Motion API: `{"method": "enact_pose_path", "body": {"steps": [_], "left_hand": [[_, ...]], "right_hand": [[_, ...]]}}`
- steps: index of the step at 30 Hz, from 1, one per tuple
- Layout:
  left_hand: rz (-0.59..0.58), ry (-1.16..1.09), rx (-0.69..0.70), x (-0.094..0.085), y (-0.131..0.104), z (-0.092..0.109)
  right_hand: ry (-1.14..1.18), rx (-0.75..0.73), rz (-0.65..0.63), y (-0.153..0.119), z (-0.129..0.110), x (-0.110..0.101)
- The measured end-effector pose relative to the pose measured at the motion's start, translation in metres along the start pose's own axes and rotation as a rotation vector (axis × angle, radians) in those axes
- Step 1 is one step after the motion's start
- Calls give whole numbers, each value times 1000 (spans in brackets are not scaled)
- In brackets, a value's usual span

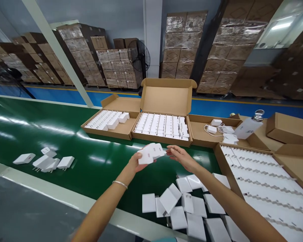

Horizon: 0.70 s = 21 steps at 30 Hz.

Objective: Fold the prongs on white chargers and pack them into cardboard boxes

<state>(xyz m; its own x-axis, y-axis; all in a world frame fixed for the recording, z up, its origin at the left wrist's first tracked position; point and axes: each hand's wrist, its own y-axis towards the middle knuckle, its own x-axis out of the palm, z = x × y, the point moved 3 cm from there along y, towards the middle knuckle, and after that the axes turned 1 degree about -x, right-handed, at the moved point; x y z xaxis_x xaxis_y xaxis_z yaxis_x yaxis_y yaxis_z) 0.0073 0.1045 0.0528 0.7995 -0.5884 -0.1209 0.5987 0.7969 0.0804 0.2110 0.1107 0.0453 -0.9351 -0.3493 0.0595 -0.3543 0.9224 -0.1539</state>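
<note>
My left hand [136, 162] is wrapped round several white chargers [150, 153] held side by side above the green belt. Just to their right is my right hand [178, 155], its fingers loosely bent near the right end of the held chargers; whether it grips anything is too small to tell. Below and between my forearms lies a loose pile of white chargers [178, 217]. Beyond my hands, an open cardboard box [163, 138] holds rows of white chargers.
Several more chargers [44, 162] lie on the green belt [98, 174] at left. A part-filled box [108, 132] stands back left. At right are a box with cables [202, 136], a pump bottle [248, 127] and a large box [226, 168] of chargers.
</note>
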Motion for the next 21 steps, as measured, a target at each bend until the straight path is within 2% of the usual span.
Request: {"method": "enact_pose_path", "body": {"steps": [5, 7, 10, 12, 14, 16, 17, 19, 21], "left_hand": [[166, -419, -70, -6, -24, -17], [178, -497, -101, -6, -26, -24], [139, -550, -124, -8, -26, -30], [107, -549, -135, -14, -28, -27], [52, -506, -141, -26, -29, -15], [4, -374, -123, -50, -27, 6], [11, -247, -107, -67, -24, 17], [130, 157, -79, -111, -13, 39], [310, 763, -127, -161, 3, 51]], "right_hand": [[-122, -339, 2, 5, -47, 59], [-270, -500, 33, 5, -62, 79], [-525, -690, -52, 9, -76, 104], [-577, -660, -72, 23, -75, 109], [-469, -554, 61, 42, -67, 99], [-356, -503, 237, 59, -48, 82], [-356, -507, 273, 66, -35, 75], [-479, -541, 207, 73, -4, 65], [-666, -574, 44, 72, 30, 62]]}}
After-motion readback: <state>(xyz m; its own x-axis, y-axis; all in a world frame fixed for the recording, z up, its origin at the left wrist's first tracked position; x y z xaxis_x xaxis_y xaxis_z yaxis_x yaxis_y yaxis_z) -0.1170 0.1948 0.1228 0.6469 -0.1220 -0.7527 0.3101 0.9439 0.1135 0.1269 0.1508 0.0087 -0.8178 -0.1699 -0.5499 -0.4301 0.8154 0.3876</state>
